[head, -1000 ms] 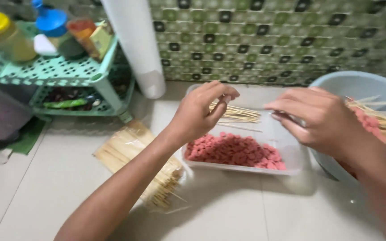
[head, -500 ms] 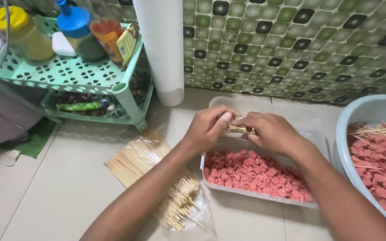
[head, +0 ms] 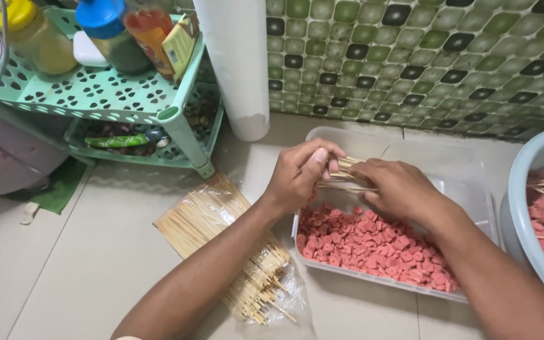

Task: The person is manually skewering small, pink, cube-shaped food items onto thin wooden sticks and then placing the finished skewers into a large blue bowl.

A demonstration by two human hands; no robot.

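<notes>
My left hand [head: 300, 173] and my right hand [head: 398, 187] meet over a clear plastic tray [head: 461, 176], both gripping a small bundle of thin wooden skewers [head: 347, 176]. The tray holds a heap of pink-red sausage pieces [head: 373, 245] along its near side. On the floor to the left lies an open plastic bag of bamboo skewers [head: 221, 252], partly under my left forearm.
A pale blue basin [head: 524, 208] at the right edge holds skewered pink pieces. A mint-green plastic rack [head: 108, 101] with bottles and jars stands at the back left beside a white pipe [head: 237, 63]. A green tiled wall [head: 423, 56] runs behind.
My right hand came back from the blue basin to the tray and joined my left hand on the skewers. The view has shifted, and the tray sits more to the right.
</notes>
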